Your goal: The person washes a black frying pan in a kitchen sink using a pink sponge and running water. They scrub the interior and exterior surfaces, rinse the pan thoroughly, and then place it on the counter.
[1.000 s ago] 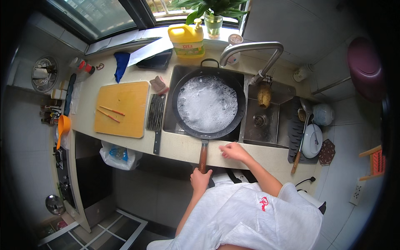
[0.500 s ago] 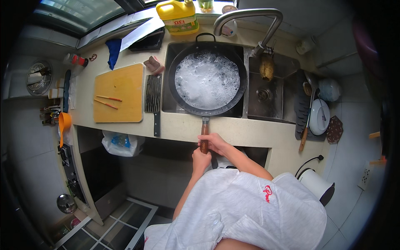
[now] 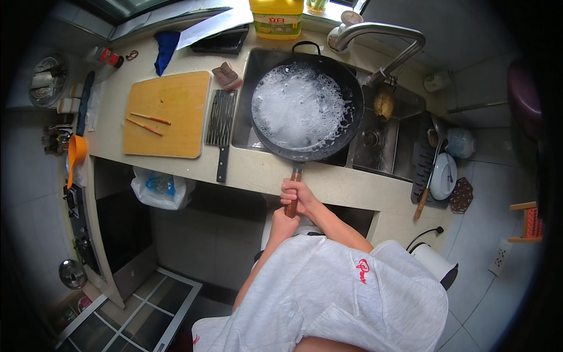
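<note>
A large black wok lies over the left sink basin, its inside covered by white suds. Its wooden handle points toward me past the counter's front edge. Higher up on that handle, my right hand has its fingers wrapped round the wood. Just below it, my left hand is closed round the handle's near end. On the wok's far side is a small black loop handle.
A cleaver and a cutting board with chopsticks lie left of the wok. The faucet arches behind it on the right, above a sponge-like scrubber. A plate and a wooden-handled utensil rest at far right.
The suds have shifted toward the wok's left side, baring black metal on the right. My right hand wraps more fully round the handle. The whole view has shifted a little.
</note>
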{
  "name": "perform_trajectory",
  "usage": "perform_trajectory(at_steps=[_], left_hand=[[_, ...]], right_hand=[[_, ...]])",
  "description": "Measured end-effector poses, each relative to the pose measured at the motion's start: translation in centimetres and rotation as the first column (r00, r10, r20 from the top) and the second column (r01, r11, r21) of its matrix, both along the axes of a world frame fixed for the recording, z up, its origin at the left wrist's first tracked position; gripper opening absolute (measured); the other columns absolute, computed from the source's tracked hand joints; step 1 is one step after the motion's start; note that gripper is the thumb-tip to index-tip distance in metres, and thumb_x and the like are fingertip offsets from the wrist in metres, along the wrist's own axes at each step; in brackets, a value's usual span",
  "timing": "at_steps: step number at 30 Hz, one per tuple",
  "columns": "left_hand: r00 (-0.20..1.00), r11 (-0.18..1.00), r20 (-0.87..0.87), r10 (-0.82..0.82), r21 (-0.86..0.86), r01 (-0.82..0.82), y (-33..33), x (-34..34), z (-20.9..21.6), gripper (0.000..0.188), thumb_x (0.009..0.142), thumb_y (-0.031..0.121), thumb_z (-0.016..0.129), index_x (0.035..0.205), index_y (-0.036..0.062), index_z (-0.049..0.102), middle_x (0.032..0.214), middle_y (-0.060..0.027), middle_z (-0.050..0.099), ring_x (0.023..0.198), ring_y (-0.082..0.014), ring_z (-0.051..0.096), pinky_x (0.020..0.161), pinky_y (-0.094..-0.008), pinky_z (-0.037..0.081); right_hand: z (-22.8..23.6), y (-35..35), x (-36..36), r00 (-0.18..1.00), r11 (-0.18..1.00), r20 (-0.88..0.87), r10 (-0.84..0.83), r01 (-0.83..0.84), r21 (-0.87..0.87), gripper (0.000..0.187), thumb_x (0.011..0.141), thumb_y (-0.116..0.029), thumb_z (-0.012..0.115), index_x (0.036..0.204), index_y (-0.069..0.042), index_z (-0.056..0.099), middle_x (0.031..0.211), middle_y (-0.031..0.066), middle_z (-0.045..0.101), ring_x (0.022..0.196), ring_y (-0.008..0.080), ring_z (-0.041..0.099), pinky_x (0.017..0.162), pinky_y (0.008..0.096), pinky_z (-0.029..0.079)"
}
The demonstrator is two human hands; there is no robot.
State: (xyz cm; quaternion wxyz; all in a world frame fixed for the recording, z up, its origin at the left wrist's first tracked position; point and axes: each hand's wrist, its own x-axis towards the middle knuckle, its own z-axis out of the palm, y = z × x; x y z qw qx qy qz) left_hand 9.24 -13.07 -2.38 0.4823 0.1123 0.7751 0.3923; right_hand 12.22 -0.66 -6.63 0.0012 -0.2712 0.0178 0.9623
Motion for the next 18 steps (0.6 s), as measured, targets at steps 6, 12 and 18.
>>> perform_trajectory(at_steps=[6, 12, 18], left_hand=[[0.989, 0.995, 0.141, 0.031, 0.086, -0.043, -0.1, 0.2, 0.7, 0.014, 0.069, 0.004, 0.063, 0.079, -0.0040, 0.056, 0.071, -0.0086, 0.060, 0.067, -0.0149, 0.056, 0.063, -0.0312, 0.045], [0.957, 0.989, 0.288, 0.037, 0.124, -0.076, -0.4, -0.2, 0.5, 0.012, 0.069, 0.003, 0.062, 0.078, -0.0019, 0.055, 0.067, -0.0042, 0.056, 0.061, -0.0124, 0.053, 0.057, -0.0292, 0.043], [0.873, 0.984, 0.488, 0.016, 0.149, -0.101, 0.1, -0.3, 1.4, 0.018, 0.069, -0.001, 0.063, 0.072, 0.0052, 0.047, 0.059, 0.0012, 0.046, 0.047, -0.0096, 0.045, 0.043, -0.0267, 0.034]], right_hand=[[1.6, -0.3, 0.4, 0.985, 0.992, 0.174, 0.008, -0.030, 0.121, 0.030, 0.085, -0.002, 0.055, 0.064, -0.015, 0.038, 0.055, -0.0063, 0.038, 0.043, 0.0035, 0.038, 0.046, 0.0225, 0.036], [2.6, -0.4, 0.2, 0.971, 0.980, 0.239, -0.027, -0.022, 0.200, 0.027, 0.083, 0.000, 0.056, 0.065, -0.013, 0.040, 0.055, -0.0048, 0.038, 0.043, 0.0050, 0.039, 0.045, 0.0237, 0.037], [4.5, -0.4, 0.4, 0.946, 0.951, 0.314, -0.079, -0.022, 0.307, 0.024, 0.082, 0.001, 0.057, 0.066, -0.010, 0.042, 0.055, -0.0035, 0.038, 0.043, 0.0060, 0.040, 0.043, 0.0245, 0.038]])
